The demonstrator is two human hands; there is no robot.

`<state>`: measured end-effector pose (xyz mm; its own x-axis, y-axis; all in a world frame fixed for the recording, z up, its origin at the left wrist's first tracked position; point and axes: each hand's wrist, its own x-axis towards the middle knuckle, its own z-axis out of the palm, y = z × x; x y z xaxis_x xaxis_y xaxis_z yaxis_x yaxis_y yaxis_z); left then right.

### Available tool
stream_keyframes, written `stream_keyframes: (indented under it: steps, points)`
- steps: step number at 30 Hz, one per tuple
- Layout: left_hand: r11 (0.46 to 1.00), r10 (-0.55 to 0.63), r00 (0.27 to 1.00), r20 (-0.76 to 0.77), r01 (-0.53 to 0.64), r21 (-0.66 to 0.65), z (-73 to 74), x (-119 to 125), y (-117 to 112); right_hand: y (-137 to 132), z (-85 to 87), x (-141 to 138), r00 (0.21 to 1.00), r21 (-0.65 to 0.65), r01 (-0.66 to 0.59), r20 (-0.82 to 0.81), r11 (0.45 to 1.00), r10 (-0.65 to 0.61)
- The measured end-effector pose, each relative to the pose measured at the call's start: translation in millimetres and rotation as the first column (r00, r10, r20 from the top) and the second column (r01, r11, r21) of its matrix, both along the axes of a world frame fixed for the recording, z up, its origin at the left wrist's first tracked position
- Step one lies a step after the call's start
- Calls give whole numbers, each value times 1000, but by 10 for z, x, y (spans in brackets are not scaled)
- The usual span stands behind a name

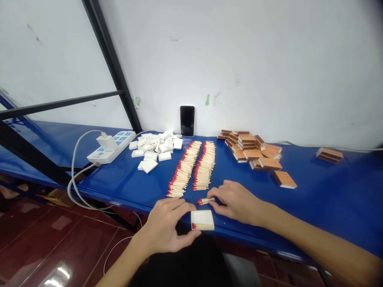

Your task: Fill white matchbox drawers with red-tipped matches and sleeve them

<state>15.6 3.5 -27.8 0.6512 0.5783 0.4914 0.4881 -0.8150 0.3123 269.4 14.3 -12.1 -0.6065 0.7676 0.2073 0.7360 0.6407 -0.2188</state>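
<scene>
Between thumb and fingers, my left hand (pixel 169 225) grips a small white matchbox tray (pixel 202 217) at the table's front edge. A few red-headed matches (pixel 203 227) lie along the tray's near side. Just above the tray, my right hand (pixel 235 202) pinches a small bunch of matches (pixel 206 201), their red heads pointing left. Beyond my hands, two long rows of matches, a left row (pixel 185 169) and a right row (pixel 205 166), run away from me on the blue table, heads to the left.
White trays (pixel 155 145) are heaped at the back left, beside a power strip (pixel 112 146) with a plugged-in charger. Orange-brown matchbox sleeves (pixel 251 148) are piled at the right. A phone (pixel 187 120) leans on the wall. Black metal bars (pixel 113 59) stand left.
</scene>
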Motion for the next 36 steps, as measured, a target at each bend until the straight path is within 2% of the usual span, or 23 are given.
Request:
stream_keyframes:
  steps: [5,12,17,21,30,36]
  points:
    - [1000,6,1000,-2,-6,-3,-3,2,0,10,-23,8,999,61,-26,29,998,24]
    - [1000,2,1000,-1,-2,0,1,12,12,20,-39,13,999,79,-42,10,996,41]
    - [1000,8,1000,-7,-8,-7,-15,14,12,-34,26,-15,993,51,-52,-103,997,57]
    - [1000,4,1000,-2,-4,-3,-25,11,17,-114,85,-64,977,31,-112,-182,993,116]
    - [999,16,1000,3,-16,35,-16,7,17,-200,10,-123,969,56,-163,-180,985,171]
    - [1000,15,1000,-10,-14,24,-40,1,22,-237,24,-150,980,1,-124,-155,992,123]
